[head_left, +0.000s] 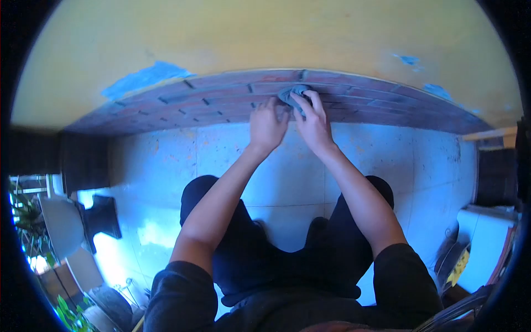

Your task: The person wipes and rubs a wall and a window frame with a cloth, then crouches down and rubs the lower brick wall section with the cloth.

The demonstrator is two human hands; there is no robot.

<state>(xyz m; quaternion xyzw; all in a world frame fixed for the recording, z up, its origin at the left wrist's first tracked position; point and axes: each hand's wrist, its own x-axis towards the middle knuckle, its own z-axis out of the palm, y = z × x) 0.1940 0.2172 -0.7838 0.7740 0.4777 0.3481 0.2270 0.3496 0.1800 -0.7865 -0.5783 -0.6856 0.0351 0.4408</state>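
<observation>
A crumpled grey-blue cloth [292, 95] is pressed against the red brick strip [221, 99] along the foot of the wall. My right hand [315, 123] grips this cloth, with fingers bent over its right side. Just left of it, my left hand [266, 127] is close to the bricks with its fingers curled in. Those fingertips are blurred and partly hidden, so whatever they may hold does not show. Whether the left hand touches the cloth, I cannot tell.
Above the bricks is a yellow wall [332, 33] with a peeled blue patch [146, 77]. My bent knees are over the pale tiled floor [276, 188]. Dark furniture [83, 160] and plants [27, 216] stand at left, a white box-like object [484, 249] at right.
</observation>
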